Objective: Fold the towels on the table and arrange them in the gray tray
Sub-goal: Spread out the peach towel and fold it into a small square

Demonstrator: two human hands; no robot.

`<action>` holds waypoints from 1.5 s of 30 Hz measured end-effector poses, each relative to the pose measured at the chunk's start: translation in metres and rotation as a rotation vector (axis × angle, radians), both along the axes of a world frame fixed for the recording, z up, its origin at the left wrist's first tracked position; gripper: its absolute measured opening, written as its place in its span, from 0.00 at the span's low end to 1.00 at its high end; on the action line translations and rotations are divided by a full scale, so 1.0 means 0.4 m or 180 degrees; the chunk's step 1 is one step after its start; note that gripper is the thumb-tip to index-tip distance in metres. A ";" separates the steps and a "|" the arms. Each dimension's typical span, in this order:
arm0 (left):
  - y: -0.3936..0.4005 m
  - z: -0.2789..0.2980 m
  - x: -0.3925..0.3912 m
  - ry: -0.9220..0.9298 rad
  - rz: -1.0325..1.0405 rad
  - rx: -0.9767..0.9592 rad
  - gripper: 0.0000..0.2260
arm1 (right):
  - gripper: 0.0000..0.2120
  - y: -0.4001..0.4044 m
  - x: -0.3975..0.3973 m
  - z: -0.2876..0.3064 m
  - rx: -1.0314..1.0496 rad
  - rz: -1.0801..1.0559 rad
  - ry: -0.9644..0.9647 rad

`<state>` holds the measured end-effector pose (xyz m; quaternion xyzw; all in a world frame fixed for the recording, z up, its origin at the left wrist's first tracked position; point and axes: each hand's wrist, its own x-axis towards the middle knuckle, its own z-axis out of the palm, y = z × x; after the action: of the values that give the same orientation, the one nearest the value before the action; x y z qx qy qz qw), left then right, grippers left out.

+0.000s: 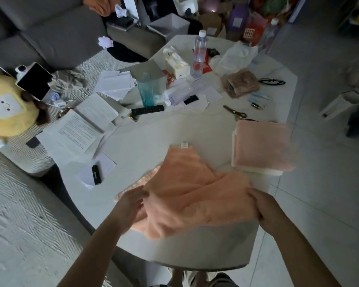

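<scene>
both hands grip the orange towel (187, 195) over the white table's (133, 162) near edge, left hand (131, 204) and right hand (263, 206) pinching opposite sides; a folded pink towel (261, 146) lies just beyond.

I see through one wide-angle camera worn on the head, looking forward and steeply down over the near edge of a white table (137, 162). Both forearms reach in from the bottom of the picture, close to the lens. The table's far edge lies toward the top.

Dim room: grey sofa (56, 27) beyond a cluttered white table (153, 133), pale tiled floor (323, 183)
</scene>
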<state>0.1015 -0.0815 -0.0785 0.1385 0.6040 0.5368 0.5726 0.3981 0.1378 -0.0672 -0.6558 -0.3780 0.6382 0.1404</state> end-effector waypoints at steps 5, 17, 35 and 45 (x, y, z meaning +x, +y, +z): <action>-0.062 -0.003 0.008 -0.0369 0.0552 0.0078 0.18 | 0.18 0.013 0.038 0.005 0.0066 -0.0158 0.0313; -0.327 -0.144 0.338 0.0150 -0.0232 -0.2079 0.17 | 0.17 -0.095 0.166 -0.195 -0.0527 0.1060 -0.1065; -0.051 -0.229 0.057 0.1358 0.1764 -0.2364 0.31 | 0.23 0.041 -0.046 -0.255 0.0638 0.0815 -0.0850; 0.187 -0.189 -0.160 0.1756 0.1270 -0.1284 0.07 | 0.12 0.079 -0.180 -0.132 0.1418 0.1322 -0.0731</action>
<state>0.0373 -0.0065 -0.1541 0.0422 0.8435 0.4508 0.2890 0.3262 0.1694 -0.1202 -0.5856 -0.6474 0.4767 0.1036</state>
